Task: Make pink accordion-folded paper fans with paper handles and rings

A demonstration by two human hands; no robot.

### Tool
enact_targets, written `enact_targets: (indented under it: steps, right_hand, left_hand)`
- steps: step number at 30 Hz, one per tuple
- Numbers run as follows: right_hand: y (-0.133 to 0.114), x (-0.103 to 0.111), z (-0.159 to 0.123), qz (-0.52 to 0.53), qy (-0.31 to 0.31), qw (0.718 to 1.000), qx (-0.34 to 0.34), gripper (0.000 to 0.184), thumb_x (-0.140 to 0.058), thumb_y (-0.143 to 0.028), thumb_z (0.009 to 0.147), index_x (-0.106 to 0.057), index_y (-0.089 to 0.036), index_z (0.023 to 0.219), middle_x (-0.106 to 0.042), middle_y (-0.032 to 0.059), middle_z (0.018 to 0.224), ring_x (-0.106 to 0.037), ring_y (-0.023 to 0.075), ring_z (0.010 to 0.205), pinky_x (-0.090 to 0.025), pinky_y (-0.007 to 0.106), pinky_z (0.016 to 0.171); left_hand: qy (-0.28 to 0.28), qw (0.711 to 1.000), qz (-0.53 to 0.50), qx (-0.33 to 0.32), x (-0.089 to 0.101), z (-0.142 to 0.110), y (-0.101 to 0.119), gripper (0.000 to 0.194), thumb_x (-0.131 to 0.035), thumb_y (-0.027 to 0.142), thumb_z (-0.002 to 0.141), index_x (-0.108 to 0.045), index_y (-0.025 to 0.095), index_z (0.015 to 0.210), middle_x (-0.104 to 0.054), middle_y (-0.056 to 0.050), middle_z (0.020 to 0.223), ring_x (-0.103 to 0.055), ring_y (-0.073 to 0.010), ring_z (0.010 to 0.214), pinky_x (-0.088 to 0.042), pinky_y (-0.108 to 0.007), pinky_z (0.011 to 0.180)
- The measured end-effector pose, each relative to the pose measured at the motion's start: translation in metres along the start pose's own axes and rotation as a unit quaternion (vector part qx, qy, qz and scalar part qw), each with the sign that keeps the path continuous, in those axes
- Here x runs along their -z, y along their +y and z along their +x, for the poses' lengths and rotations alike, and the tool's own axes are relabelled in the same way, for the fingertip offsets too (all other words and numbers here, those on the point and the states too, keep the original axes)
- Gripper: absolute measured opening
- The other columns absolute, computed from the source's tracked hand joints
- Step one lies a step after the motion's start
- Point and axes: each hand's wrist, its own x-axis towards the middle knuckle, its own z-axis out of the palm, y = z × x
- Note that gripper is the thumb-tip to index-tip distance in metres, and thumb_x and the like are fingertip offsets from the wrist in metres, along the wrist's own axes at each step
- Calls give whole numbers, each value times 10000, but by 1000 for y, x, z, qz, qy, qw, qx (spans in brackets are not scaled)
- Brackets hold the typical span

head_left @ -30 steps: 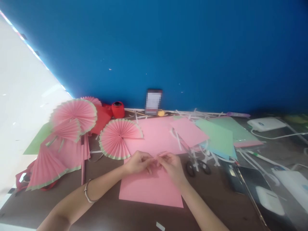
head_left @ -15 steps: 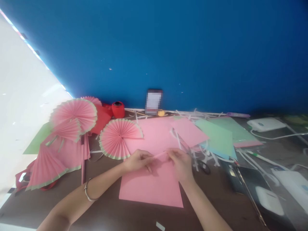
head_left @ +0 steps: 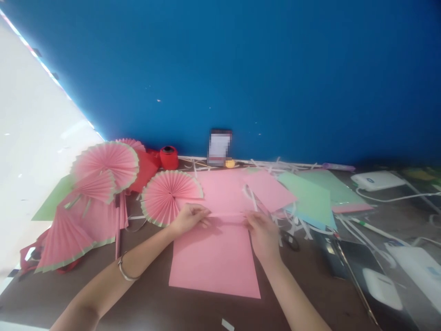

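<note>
A pink sheet of paper (head_left: pixel 215 262) lies flat in front of me, its far edge raised in a narrow folded strip (head_left: pixel 227 214). My left hand (head_left: pixel 189 220) pinches the strip's left end, wearing a bracelet (head_left: pixel 124 270) on that arm. At the right end, my right hand (head_left: pixel 263 234) grips the same strip between thumb and fingers. More pink paper (head_left: pixel 220 184) spreads behind the strip. Close to my left hand rests a pleated pink fan (head_left: pixel 168 195) with a green rim.
Other pleated fans (head_left: pixel 106 165) pile up at the left, near a red tape roll (head_left: pixel 168 157). Green paper (head_left: pixel 308 197) and white strips lie at the right, with scissors (head_left: pixel 290 241), a pen (head_left: pixel 354 280) and a white case (head_left: pixel 382 287). A phone (head_left: pixel 219 147) leans against the blue wall.
My hands have moved apart along the folded strip, the left one leftward and slightly away from me. More of the strip shows between them.
</note>
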Motion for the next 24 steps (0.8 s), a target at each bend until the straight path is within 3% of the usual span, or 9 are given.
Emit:
enact_targets:
  steps: [5, 10, 20, 24]
  right_hand:
    - [4, 2, 5, 33, -45, 998, -34, 138, -750, -304, 617, -679, -207, 684, -671, 1, 708, -635, 130, 692, -528, 287, 719]
    - [2, 3, 5, 25, -69, 997, -31, 133, -734, -287, 647, -679, -214, 744, -682, 8, 784, -644, 147, 754, -522, 336, 801]
    - [-1, 7, 4, -31, -95, 995, 15, 176, -710, -286, 686, -661, -219, 841, -688, 29, 892, -624, 182, 910, -501, 359, 847]
    - [-3, 8, 5, 2, -99, 995, 2, 159, -711, -261, 677, -662, -223, 823, -690, 19, 861, -631, 174, 873, -512, 352, 819]
  left_hand:
    - [18, 997, -74, -33, 0, 1, -1, 405, -654, 434, 714, -608, 96, 933, -680, -120, 935, -673, -197, 790, -546, -308, 732]
    - [7, 994, -92, -58, 2, 2, -5, 356, -689, 369, 698, -587, 117, 926, -683, -108, 926, -646, -203, 897, -525, -320, 788]
    - [4, 993, -110, -53, 5, 2, -7, 327, -686, 364, 701, -584, 133, 909, -677, -76, 894, -642, -189, 872, -501, -342, 820]
    - [-4, 996, -49, -75, 4, -1, -3, 322, -685, 352, 704, -578, 137, 920, -677, -81, 893, -634, -179, 888, -485, -319, 830]
